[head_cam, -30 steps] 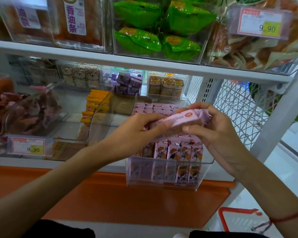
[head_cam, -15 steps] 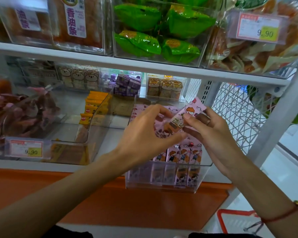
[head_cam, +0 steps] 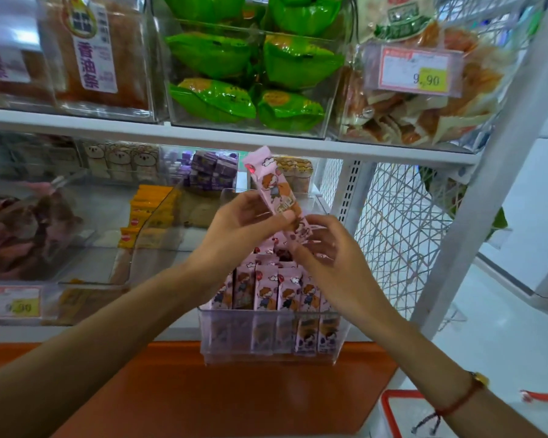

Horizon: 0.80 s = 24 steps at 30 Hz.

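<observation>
Fingers and thumb of the left hand (head_cam: 244, 226) curl round the middle of the pink snack packet (head_cam: 274, 188), and the right hand (head_cam: 332, 257) pinches its lower end. The packet stands nearly upright above the clear bin (head_cam: 266, 336) of matching packets. Its top edge is near the white shelf (head_cam: 203, 139), and the wire mesh panel (head_cam: 399, 222) is well apart on the right.

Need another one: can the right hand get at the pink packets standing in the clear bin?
Probably yes. The right hand sits just above the packets, the bin is open on top, and nothing covers them. It has to release the held packet, which the left hand also grips.
</observation>
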Tool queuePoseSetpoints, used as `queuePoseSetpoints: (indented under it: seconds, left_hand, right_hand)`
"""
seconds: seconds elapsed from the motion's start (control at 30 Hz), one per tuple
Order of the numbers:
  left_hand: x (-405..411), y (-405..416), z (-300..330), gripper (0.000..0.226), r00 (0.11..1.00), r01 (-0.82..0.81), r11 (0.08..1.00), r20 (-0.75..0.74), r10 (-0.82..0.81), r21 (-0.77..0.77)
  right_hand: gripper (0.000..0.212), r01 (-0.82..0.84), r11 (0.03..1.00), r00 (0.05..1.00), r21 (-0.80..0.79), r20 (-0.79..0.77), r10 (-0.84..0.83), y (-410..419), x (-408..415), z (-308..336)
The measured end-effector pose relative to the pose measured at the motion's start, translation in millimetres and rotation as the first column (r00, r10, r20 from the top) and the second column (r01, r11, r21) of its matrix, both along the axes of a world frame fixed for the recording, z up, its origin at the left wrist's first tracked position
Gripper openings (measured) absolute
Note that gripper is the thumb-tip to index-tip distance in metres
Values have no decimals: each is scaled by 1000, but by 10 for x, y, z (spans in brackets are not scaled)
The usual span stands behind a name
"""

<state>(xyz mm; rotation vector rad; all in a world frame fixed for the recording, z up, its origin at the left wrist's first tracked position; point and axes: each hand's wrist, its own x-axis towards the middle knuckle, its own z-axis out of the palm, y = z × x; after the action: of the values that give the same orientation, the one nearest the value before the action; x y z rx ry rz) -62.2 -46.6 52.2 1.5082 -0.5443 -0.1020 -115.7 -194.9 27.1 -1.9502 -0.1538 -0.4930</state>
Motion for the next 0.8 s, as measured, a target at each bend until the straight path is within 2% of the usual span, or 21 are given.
queuePoseSetpoints:
  seconds: [0.07, 0.17, 0.3, 0.43, 0.5, 0.57, 0.63, 0.7, 0.8]
  left_hand:
    - [17, 6, 29, 40, 999, -30, 999, 43, 29, 24]
    - [79, 77, 60, 49, 990, -99, 995, 100, 97, 7]
    - [135, 169, 52, 37, 972, -116, 993, 209, 110, 17]
    - [295, 207, 22, 37, 936, -259, 965, 254, 243, 32]
    - [371, 163, 11, 37, 933, -259, 955, 295, 207, 148]
    - [440, 73, -27, 36, 935, -238, 918, 331, 128, 316]
    - [509, -26, -66, 33, 925, -249, 850, 374, 68, 463]
    - [573, -103, -97, 28, 919, -217, 783, 392, -37, 583]
    - [638, -182, -146, 25, 897, -158, 698, 397, -194, 699]
  right_hand:
    - [32, 42, 998, 998, 49, 52, -45, -37, 31, 12]
    - [34, 64, 997, 995, 41, 72, -67, -82, 51, 50]
    - [35, 49, 999, 994, -11, 100, -48, -93, 12, 33]
    - [30, 145, 982, 980, -119, 151, -126, -177, -72, -16]
    - [21, 143, 939, 985, -312, 135, -105, -174, -123, -52]
    - [16, 78, 840, 997, -537, 48, -62, -132, -164, -122]
    - [35, 7, 710, 998, -704, -41, -51, -103, -175, -222]
    - [44, -7, 642, 996, -767, -62, -63, -88, -176, -257]
    - [44, 3, 645, 996, -765, -52, -66, -102, -167, -249]
